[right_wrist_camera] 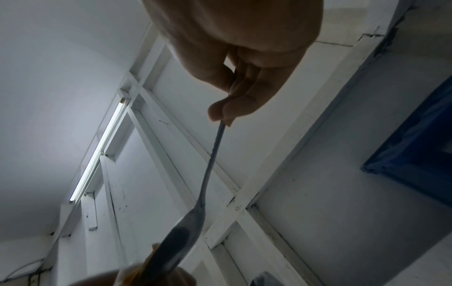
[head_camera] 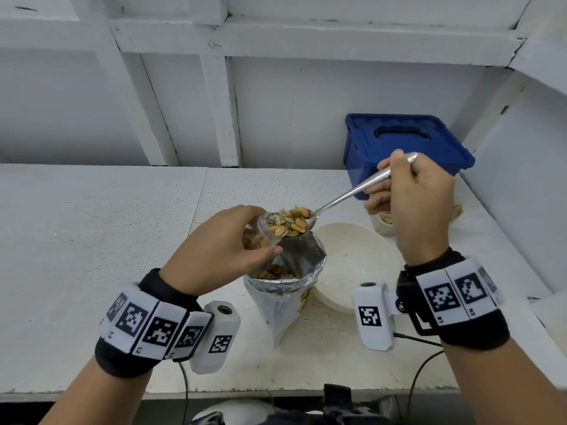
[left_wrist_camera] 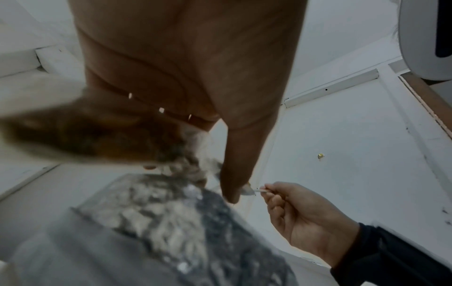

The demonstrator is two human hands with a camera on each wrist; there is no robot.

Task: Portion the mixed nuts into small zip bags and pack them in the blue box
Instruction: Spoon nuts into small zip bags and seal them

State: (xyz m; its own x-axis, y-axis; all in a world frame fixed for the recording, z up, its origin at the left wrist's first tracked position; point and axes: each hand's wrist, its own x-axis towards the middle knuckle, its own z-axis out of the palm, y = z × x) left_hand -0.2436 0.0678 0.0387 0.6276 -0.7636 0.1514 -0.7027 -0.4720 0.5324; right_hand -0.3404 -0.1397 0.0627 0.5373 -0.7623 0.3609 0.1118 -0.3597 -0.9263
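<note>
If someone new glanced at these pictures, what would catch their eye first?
Probably the heaped spoonful of mixed nuts mid-frame, on a metal spoon that the right hand holds over a small clear bag pinched open by the left hand. Just below stands the open foil pouch, and the closed blue box sits back right.

Left hand (head_camera: 214,250) is up over the foil pouch (head_camera: 288,289), fingers and thumb curled round a small clear zip bag (head_camera: 260,233), wrist bent down. Right hand (head_camera: 414,204) sits higher, off to the pouch's right, pinching the spoon (head_camera: 346,194) handle, forearm angled in.
</note>
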